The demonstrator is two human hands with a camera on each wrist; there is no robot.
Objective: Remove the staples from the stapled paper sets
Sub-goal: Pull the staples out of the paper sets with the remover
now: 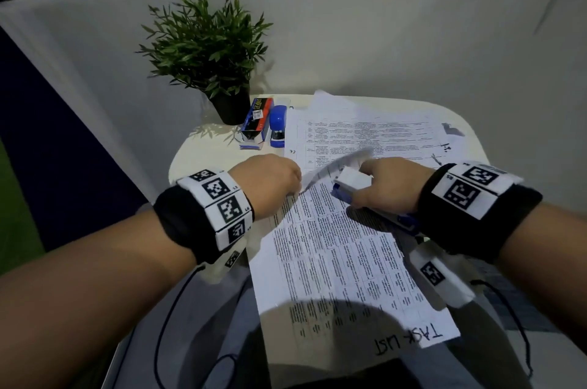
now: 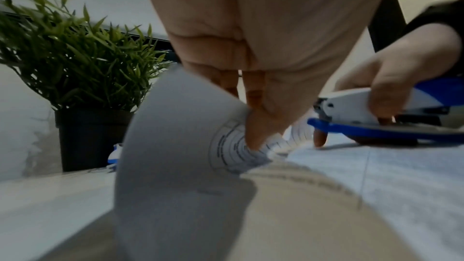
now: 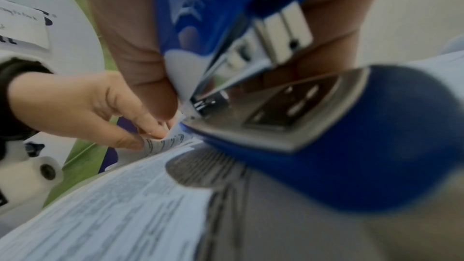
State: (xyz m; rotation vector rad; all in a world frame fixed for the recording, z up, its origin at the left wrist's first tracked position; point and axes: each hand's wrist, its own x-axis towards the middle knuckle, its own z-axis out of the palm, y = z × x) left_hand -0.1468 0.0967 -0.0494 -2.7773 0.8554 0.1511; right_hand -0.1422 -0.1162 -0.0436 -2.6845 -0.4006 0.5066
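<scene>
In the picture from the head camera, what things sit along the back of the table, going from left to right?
Potted plant → staple box → small blue stapler → spread-out printed papers.

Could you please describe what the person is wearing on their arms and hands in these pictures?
Both hands are bare, with no gloves or sleeves. Each wrist carries a black fabric wristband wrapped by a white strap of square black-and-white coded markers; the right one matches. A thin black cable hangs below each forearm.
</scene>
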